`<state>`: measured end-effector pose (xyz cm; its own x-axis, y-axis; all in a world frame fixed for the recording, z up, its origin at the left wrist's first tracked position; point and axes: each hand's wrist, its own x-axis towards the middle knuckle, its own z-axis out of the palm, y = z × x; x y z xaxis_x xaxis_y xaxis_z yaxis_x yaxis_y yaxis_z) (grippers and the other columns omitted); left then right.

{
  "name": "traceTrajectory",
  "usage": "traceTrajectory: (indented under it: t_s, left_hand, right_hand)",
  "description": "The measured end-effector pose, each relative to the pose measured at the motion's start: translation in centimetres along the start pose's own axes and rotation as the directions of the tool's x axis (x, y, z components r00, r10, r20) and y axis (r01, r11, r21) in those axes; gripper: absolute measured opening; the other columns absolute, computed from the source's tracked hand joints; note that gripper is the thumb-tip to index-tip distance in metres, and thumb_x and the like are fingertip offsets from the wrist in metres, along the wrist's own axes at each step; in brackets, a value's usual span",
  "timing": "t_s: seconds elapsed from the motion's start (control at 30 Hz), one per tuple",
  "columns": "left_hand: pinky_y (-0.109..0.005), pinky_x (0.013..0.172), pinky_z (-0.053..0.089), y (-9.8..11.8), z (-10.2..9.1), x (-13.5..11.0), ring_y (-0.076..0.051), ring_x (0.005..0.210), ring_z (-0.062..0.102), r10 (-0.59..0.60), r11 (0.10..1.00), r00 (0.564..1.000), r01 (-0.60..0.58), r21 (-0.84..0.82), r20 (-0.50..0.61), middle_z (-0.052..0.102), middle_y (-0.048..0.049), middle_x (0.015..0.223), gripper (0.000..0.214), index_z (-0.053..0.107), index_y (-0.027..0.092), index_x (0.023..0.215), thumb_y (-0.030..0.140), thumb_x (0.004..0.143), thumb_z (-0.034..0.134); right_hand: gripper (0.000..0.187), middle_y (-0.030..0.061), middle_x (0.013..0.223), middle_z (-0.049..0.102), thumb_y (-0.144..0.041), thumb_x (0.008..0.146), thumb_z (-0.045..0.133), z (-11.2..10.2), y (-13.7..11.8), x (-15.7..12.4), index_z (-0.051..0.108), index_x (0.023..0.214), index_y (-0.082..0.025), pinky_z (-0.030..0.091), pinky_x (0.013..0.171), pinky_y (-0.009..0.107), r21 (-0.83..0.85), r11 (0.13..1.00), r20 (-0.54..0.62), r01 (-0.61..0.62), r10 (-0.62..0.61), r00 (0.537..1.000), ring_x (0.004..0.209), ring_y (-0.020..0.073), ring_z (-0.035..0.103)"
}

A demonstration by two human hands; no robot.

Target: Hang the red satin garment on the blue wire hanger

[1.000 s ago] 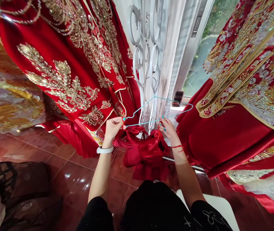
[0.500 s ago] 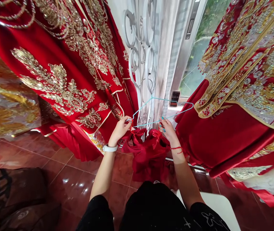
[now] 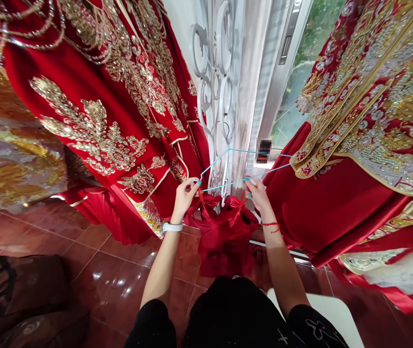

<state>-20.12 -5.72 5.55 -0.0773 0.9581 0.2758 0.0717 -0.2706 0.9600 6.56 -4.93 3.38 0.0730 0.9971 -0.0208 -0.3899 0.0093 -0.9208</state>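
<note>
A light-blue clothes hanger (image 3: 215, 161) hangs by its hook in front of a white scrollwork frame. My left hand (image 3: 185, 197) is closed in a pinch at the hanger's left end, where a thin red strap runs down from the fingers. By the lower bar, right of its middle, my right hand (image 3: 258, 194) pinches the other red strap, which stretches down to the garment. Below both hands dangles the dark red garment (image 3: 224, 239), its top edge gathered in folds. The exact grip inside the left fingers is partly hidden.
Red robes with gold beadwork (image 3: 101, 130) hang close on the left. More embroidered red clothing (image 3: 355, 203) hangs on the right, touching the hanger's right end. White scrollwork (image 3: 224, 96) stands behind. Dark bags (image 3: 28, 290) lie on the tiled floor; a white seat (image 3: 322, 314) is lower right.
My right hand has shifted slightly right and down, and the right strap now shows drawn up toward the hanger bar. The left hand stays at the hanger's left end; the view has shifted slightly.
</note>
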Motion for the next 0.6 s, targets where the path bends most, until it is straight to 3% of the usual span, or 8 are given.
traceTrajectory:
  t_s: [0.13,0.27,0.37,0.5,0.6]
  left_hand:
    - [-0.028,0.057,0.061,0.2,-0.7,0.5,-0.01,0.053,0.056,-0.031,1.0,0.999,0.031,0.001,0.018,0.045,0.0071,0.063,0.041,0.072,0.016,0.095,0.047,0.07,0.082]
    - [-0.031,0.061,0.063,0.6,-1.6,0.7,-0.012,0.053,0.061,-0.088,0.996,0.995,0.088,0.002,0.05,0.04,0.0091,0.058,0.045,0.072,0.016,0.097,0.048,0.068,0.084]
    - [-0.032,0.063,0.064,1.0,-2.1,0.8,-0.015,0.057,0.066,-0.113,0.994,0.991,0.113,0.007,0.077,0.043,0.0087,0.057,0.047,0.072,0.016,0.098,0.049,0.066,0.085]
    - [-0.033,0.064,0.065,1.5,-2.7,0.8,-0.016,0.059,0.069,-0.131,0.991,0.986,0.128,0.035,0.099,0.059,0.0044,0.064,0.05,0.071,0.016,0.099,0.05,0.066,0.085]
    - [-0.035,0.063,0.065,1.9,-3.4,1.0,-0.018,0.061,0.07,-0.125,0.99,0.985,0.117,0.073,0.12,0.063,0.0021,0.069,0.049,0.071,0.016,0.1,0.051,0.068,0.084]
  right_hand:
    - [0.045,-0.0055,0.069,0.068,-0.032,0.07,0.07,-3.8,-1.4,-1.7,0.055,0.112,-0.027,0.049,0.052,0.021,-0.014,0.998,-0.09,0.058,-0.059,0.994,0.057,0.0113,0.061]
    - [0.049,-0.0027,0.08,0.075,-0.023,0.069,0.071,-8.0,-3.1,-4.6,0.055,0.114,-0.028,0.054,0.056,0.021,-0.059,0.989,-0.075,0.133,-0.137,0.988,0.067,0.0129,0.07]
    - [0.046,0.001,0.088,0.079,-0.024,0.07,0.078,-10.3,-4.3,-6.8,0.054,0.109,-0.028,0.062,0.067,0.03,-0.097,0.982,-0.019,0.16,-0.163,0.986,0.081,0.0187,0.076]
    - [0.047,0.0057,0.095,0.081,-0.033,0.07,0.087,-11.6,-4.7,-8.3,0.051,0.098,-0.028,0.065,0.076,0.043,-0.119,0.967,0.055,0.225,-0.22,0.974,0.093,0.0275,0.078]
    - [0.052,0.0044,0.088,0.081,-0.035,0.064,0.092,-11.4,-4.5,-8.0,0.05,0.094,-0.028,0.066,0.073,0.043,-0.121,0.933,-0.037,0.338,-0.345,0.938,0.088,0.029,0.079]
